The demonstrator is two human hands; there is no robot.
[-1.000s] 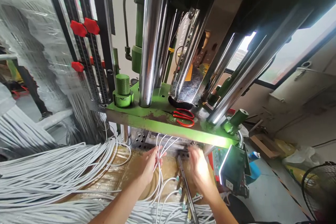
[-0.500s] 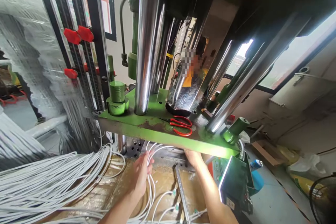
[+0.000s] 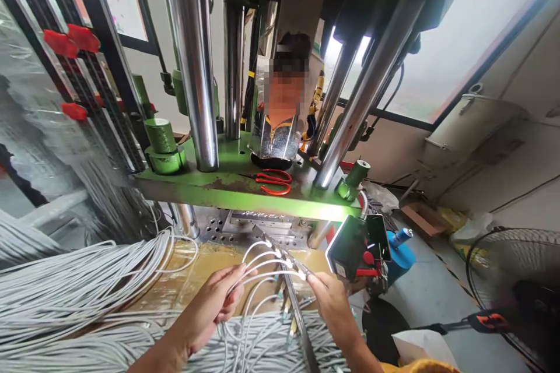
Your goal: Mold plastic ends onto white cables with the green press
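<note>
My left hand (image 3: 214,306) is closed around several thin white cables (image 3: 256,265) that arch up and to the right. Their ends sit in a row on a narrow metal strip (image 3: 283,257), and my right hand (image 3: 332,303) pinches the near end of that strip. Both hands hold this set in the air in front of the green press plate (image 3: 227,189), clear of the metal mould bed (image 3: 258,226) beneath it. Red-handled scissors (image 3: 273,180) lie on top of the plate.
Large bundles of white cable (image 3: 79,285) cover the bench at left and front. Chrome columns (image 3: 192,64) rise from the plate. A black control box (image 3: 356,245) with a red button hangs at right. A fan (image 3: 511,291) stands on the floor at far right.
Both hands were under the green plate at the mould; they have drawn back toward me, lifting out the strip with the cable ends. The view has shifted up and left.
</note>
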